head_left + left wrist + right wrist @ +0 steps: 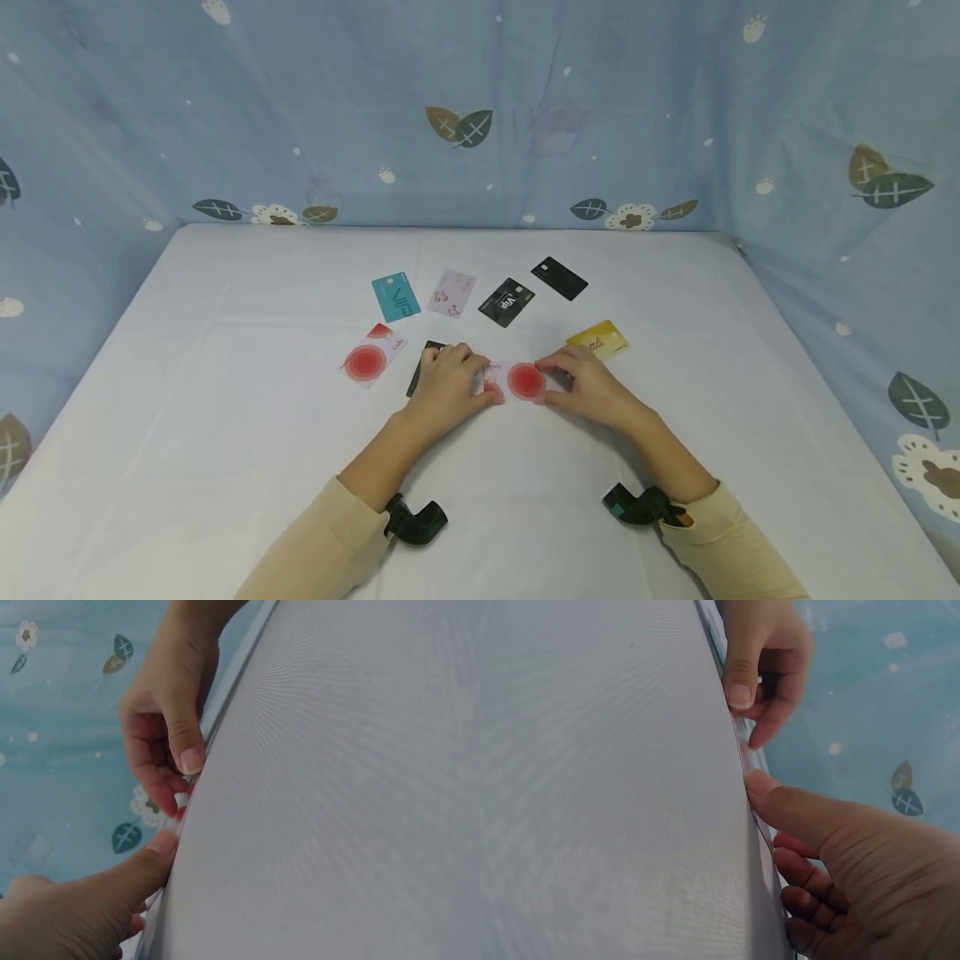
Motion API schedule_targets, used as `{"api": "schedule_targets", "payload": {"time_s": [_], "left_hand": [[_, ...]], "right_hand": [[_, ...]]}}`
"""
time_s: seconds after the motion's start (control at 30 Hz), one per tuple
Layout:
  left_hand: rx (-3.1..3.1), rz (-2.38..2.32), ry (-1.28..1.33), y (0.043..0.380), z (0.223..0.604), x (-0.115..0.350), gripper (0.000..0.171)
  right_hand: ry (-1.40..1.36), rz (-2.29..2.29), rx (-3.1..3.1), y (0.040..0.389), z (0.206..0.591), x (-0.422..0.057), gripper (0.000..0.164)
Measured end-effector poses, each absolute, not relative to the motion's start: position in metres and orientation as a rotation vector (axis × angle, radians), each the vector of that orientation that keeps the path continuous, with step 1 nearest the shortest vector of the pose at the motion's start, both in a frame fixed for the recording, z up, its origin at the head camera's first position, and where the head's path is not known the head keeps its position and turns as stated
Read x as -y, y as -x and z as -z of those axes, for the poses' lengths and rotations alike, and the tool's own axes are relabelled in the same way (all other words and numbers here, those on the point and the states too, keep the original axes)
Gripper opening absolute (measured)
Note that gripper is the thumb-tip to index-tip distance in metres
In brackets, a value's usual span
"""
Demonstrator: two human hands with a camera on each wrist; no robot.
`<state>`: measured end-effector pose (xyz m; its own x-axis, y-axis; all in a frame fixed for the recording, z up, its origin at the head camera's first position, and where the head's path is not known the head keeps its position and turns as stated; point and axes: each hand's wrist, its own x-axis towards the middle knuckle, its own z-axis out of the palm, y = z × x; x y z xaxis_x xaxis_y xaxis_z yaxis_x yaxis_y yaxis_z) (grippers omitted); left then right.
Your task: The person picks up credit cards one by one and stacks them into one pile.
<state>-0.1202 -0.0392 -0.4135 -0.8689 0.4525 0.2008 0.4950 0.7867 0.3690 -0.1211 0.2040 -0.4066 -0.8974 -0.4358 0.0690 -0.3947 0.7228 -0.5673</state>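
A white card with a red circle (527, 382) lies on the white table, its short ends between the two hands. At its left end my left hand (447, 385) pinches it with thumb and bent fingers. My right hand (596, 390) grips the opposite end the same way. In the left wrist view both thumbs rest at the card's near edge, and the card is seen almost edge-on. A black card (415, 382) sticks out from behind the left hand, partly hidden. Just beyond the right hand lies a yellow card (603, 339), its lower corner covered.
Farther back lie a teal VIP card (396, 297), a pale floral card (452, 292), a black VIP card (506, 302) and a plain black card (559, 278). Another red-circle card (367, 362) is at left. Blue patterned cloth (360, 100) surrounds the table (225, 400).
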Motion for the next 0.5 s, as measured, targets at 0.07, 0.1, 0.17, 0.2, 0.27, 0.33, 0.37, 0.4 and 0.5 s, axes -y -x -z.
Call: {"api": "schedule_targets", "payload": {"time_s": [0.07, 0.1, 0.17, 0.2, 0.27, 0.33, 0.37, 0.4, 0.5], "left_hand": [[2.867, 0.63, 0.759, 0.12, 0.414, 0.041, 0.044], [2.864, 0.627, 0.754, 0.119, 0.415, 0.042, 0.044], [2.859, 0.624, 0.743, 0.118, 0.416, 0.044, 0.046], [2.856, 0.626, 0.738, 0.118, 0.416, 0.045, 0.047], [2.851, 0.634, 0.735, 0.117, 0.416, 0.047, 0.049], [2.853, 0.639, 0.741, 0.116, 0.417, 0.049, 0.05], [2.854, 0.638, 0.744, 0.115, 0.417, 0.049, 0.051], [2.855, 0.639, 0.747, 0.114, 0.417, 0.05, 0.051], [2.855, 0.638, 0.752, 0.113, 0.416, 0.052, 0.053]], "right_hand": [[0.673, 0.923, -2.841, 0.121, 0.406, -0.203, 0.042], [0.671, 0.924, -2.84, 0.12, 0.406, -0.202, 0.042], [0.678, 0.927, -2.838, 0.12, 0.406, -0.201, 0.042], [0.686, 0.933, -2.834, 0.12, 0.406, -0.2, 0.042], [0.703, 0.941, -2.823, 0.119, 0.407, -0.199, 0.042], [0.715, 0.952, -2.806, 0.119, 0.407, -0.198, 0.042], [0.717, 0.956, -2.796, 0.118, 0.407, -0.197, 0.042], [0.718, 0.962, -2.786, 0.118, 0.407, -0.197, 0.043], [0.716, 0.956, -2.776, 0.117, 0.405, -0.195, 0.042]]}}
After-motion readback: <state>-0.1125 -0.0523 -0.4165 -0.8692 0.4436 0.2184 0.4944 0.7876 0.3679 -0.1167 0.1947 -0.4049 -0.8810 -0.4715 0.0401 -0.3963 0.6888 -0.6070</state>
